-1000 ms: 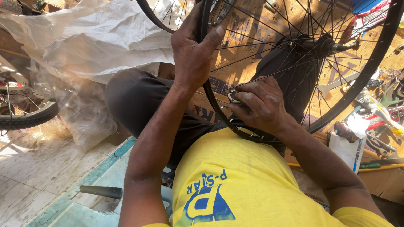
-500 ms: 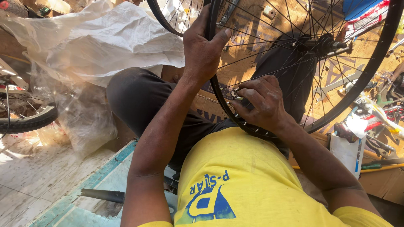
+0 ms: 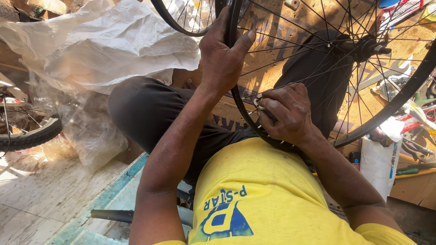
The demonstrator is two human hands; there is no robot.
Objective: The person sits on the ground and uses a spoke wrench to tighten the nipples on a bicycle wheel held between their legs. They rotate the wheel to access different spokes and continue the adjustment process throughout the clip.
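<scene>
- Nearest the camera, at the bottom of the frame, the person's yellow shirt (image 3: 272,195) fills the lower centre, with both forearms reaching up and away from it.
- The right hand (image 3: 288,113), just right of centre, is closed around a small metal spoke tool (image 3: 259,103) set against the inside of the black bicycle rim (image 3: 236,97), where a spoke meets it. Only the tool's tip shows past the fingers.
- The left hand (image 3: 222,56), upper centre, is wrapped firmly around the rim higher up, thumb on one side and fingers on the other, steadying the wheel.
- The wheel stands roughly upright over the person's lap in dark trousers (image 3: 150,113); its hub (image 3: 359,47) lies at the upper right and the spokes fan out across the top of the frame.
- The step in hand looks like adjusting a spoke nipple; the next move probably calls for a small, controlled twist of the tool while the left hand keeps the rim from turning.
- Farther off, crumpled white plastic sheeting (image 3: 109,45) fills the upper left, and part of another tyred wheel (image 3: 27,136) lies at the left edge.
</scene>
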